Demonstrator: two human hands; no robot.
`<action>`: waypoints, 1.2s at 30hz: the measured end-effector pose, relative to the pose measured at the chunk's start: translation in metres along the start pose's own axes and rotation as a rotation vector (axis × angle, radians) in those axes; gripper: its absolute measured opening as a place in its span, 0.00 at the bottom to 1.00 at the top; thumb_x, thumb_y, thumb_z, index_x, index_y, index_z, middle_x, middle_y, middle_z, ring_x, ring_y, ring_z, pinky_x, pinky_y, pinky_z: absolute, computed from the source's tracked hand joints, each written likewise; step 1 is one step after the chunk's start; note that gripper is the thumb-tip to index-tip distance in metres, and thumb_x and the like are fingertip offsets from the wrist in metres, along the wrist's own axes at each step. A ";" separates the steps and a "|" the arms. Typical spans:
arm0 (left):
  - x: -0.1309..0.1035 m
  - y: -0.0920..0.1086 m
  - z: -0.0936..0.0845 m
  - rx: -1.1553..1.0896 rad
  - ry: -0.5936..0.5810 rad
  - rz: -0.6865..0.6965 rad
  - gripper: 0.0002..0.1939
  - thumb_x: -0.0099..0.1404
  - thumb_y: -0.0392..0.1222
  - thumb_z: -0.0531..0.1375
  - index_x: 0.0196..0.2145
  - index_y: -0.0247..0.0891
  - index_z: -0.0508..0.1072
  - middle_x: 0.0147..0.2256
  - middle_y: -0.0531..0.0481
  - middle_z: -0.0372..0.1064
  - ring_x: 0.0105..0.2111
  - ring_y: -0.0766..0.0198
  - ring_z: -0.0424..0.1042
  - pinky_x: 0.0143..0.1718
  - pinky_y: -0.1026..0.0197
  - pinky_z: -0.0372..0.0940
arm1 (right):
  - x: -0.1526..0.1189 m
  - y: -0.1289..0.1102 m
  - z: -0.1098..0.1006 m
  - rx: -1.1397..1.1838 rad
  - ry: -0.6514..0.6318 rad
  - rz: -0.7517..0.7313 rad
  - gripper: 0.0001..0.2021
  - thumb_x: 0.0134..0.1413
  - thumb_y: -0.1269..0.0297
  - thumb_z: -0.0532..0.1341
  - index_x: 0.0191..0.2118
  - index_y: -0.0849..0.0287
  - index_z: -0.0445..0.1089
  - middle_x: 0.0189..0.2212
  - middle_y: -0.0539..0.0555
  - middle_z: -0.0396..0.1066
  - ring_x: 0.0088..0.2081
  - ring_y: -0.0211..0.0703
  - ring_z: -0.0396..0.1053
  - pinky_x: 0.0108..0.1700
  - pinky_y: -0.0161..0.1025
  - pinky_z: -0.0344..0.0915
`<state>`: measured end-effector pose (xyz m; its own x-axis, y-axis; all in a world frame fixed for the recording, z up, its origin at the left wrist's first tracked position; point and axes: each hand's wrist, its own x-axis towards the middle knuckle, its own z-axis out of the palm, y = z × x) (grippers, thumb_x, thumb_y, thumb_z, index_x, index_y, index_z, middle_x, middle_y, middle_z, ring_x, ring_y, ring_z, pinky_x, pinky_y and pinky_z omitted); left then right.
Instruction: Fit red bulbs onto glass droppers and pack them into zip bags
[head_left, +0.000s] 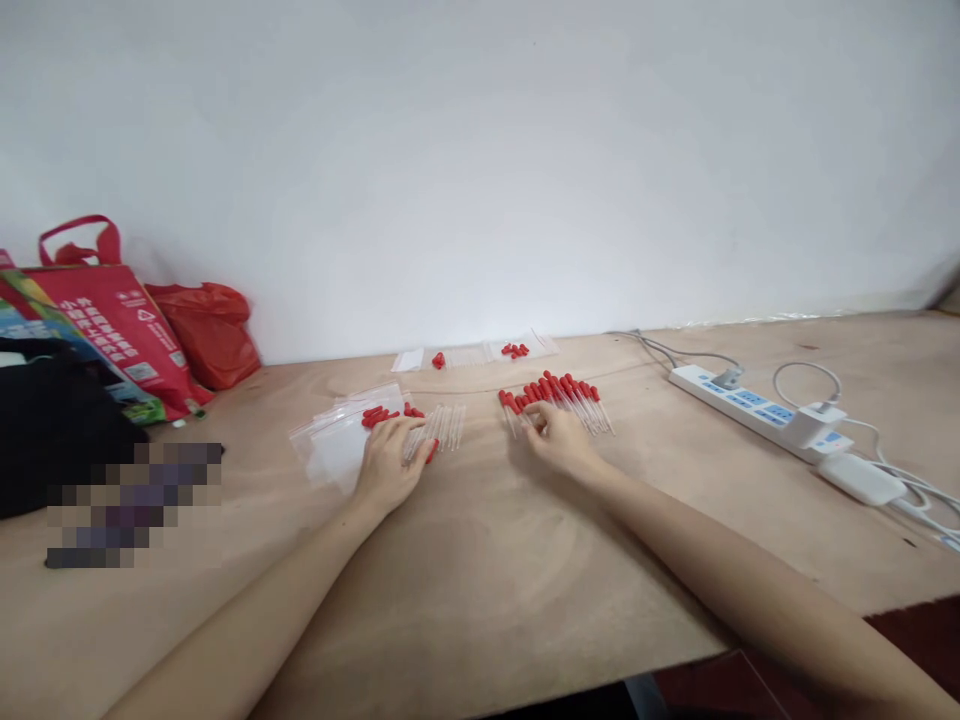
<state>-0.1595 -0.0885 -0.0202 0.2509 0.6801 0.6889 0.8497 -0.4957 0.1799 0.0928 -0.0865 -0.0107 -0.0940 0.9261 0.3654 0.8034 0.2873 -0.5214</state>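
My left hand [390, 460] lies palm down on several clear droppers with red bulbs [442, 428], beside a stack of clear zip bags [337, 440] that holds more red-capped droppers. My right hand [559, 432] rests on the near edge of a row of red-bulbed glass droppers [559, 398], fingertips touching one or two of them. Whether either hand pinches a dropper is hard to tell. Further back lie two small bags with a few red bulbs [480, 352].
A white power strip [739, 400] with a plugged charger [814, 425] and cables lies at the right. A red shopping bag [112, 320], a red plastic bag [206, 330] and a black item [52, 420] stand at the left by the wall. The plywood table's front edge [675, 660] is near.
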 end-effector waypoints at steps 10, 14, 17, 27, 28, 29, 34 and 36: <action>-0.006 -0.005 0.004 0.048 -0.048 -0.145 0.07 0.55 0.44 0.57 0.28 0.37 0.67 0.30 0.48 0.63 0.35 0.58 0.65 0.39 0.57 0.61 | 0.047 -0.007 0.036 -0.297 -0.008 0.205 0.09 0.51 0.66 0.51 0.37 0.61 0.63 0.31 0.56 0.71 0.35 0.46 0.67 0.40 0.42 0.47; -0.006 0.003 0.006 0.078 -0.094 -0.127 0.09 0.54 0.45 0.58 0.27 0.37 0.67 0.30 0.48 0.62 0.34 0.57 0.64 0.38 0.57 0.61 | 0.045 -0.014 0.039 -0.308 0.032 0.115 0.10 0.51 0.63 0.50 0.36 0.61 0.65 0.35 0.58 0.70 0.37 0.46 0.66 0.42 0.43 0.46; -0.006 0.006 0.009 0.101 -0.122 -0.131 0.09 0.54 0.45 0.59 0.25 0.37 0.67 0.29 0.48 0.62 0.34 0.57 0.64 0.38 0.57 0.61 | 0.042 -0.031 0.045 -0.280 -0.005 0.043 0.10 0.51 0.63 0.50 0.34 0.60 0.67 0.34 0.57 0.71 0.39 0.45 0.66 0.42 0.43 0.47; -0.005 -0.003 0.018 0.005 -0.080 -0.234 0.06 0.57 0.41 0.54 0.26 0.37 0.64 0.34 0.45 0.60 0.39 0.56 0.64 0.42 0.55 0.60 | 0.046 -0.071 0.072 -0.194 -0.138 0.165 0.13 0.49 0.64 0.52 0.39 0.63 0.67 0.37 0.61 0.71 0.41 0.48 0.67 0.43 0.44 0.52; -0.003 -0.003 0.019 -0.023 -0.090 -0.249 0.06 0.57 0.41 0.53 0.25 0.37 0.63 0.34 0.46 0.60 0.39 0.56 0.64 0.42 0.55 0.60 | 0.047 -0.071 0.072 -0.193 -0.142 0.164 0.13 0.48 0.65 0.52 0.39 0.63 0.67 0.38 0.61 0.71 0.41 0.48 0.67 0.43 0.44 0.52; -0.002 -0.002 0.020 -0.050 -0.104 -0.259 0.06 0.57 0.41 0.53 0.25 0.37 0.62 0.33 0.46 0.61 0.38 0.56 0.64 0.42 0.54 0.60 | 0.046 -0.071 0.071 -0.195 -0.147 0.161 0.13 0.47 0.65 0.53 0.39 0.63 0.67 0.38 0.62 0.71 0.41 0.48 0.67 0.43 0.44 0.53; 0.004 0.010 0.025 -0.123 -0.178 -0.255 0.08 0.59 0.41 0.51 0.24 0.38 0.60 0.30 0.47 0.62 0.35 0.58 0.65 0.39 0.55 0.61 | 0.040 -0.065 0.061 -0.235 -0.169 0.131 0.12 0.47 0.66 0.52 0.37 0.64 0.67 0.37 0.63 0.71 0.40 0.48 0.68 0.43 0.44 0.53; 0.006 0.017 0.029 -0.144 -0.210 -0.249 0.08 0.60 0.40 0.51 0.24 0.38 0.59 0.30 0.47 0.63 0.35 0.58 0.66 0.38 0.56 0.61 | 0.035 -0.060 0.055 -0.263 -0.175 0.118 0.12 0.48 0.67 0.52 0.37 0.64 0.67 0.37 0.63 0.71 0.39 0.48 0.68 0.42 0.44 0.53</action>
<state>-0.1304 -0.0774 -0.0332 0.1471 0.8783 0.4550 0.8264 -0.3619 0.4314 0.0086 -0.0574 -0.0093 -0.0729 0.9836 0.1647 0.9369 0.1241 -0.3268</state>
